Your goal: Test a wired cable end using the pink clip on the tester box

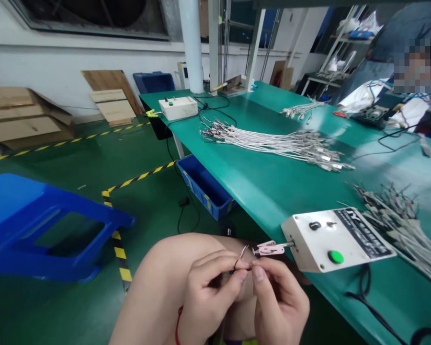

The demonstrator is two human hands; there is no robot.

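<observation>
Both hands meet above my lap, fingertips close together. My left hand [211,287] is closed in a pinch on a thin cable end, with red, white and black wires [243,251] poking out past the fingers. My right hand [278,292] pinches fine wire strands at the same end, partly hidden by the fingertips. Just beyond them, a pink clip [269,248] sits on the metal shaft of a white control box [337,239], which has a green button and a black knob. The box stands at the near edge of the green table.
Bundles of white cables [273,143] lie on the green table [255,187], with more cables [398,225] at right. A second white box [178,108] stands farther back. Below are a blue bin [208,191] and a blue stool [39,215]. Another person [391,52] is at the far right.
</observation>
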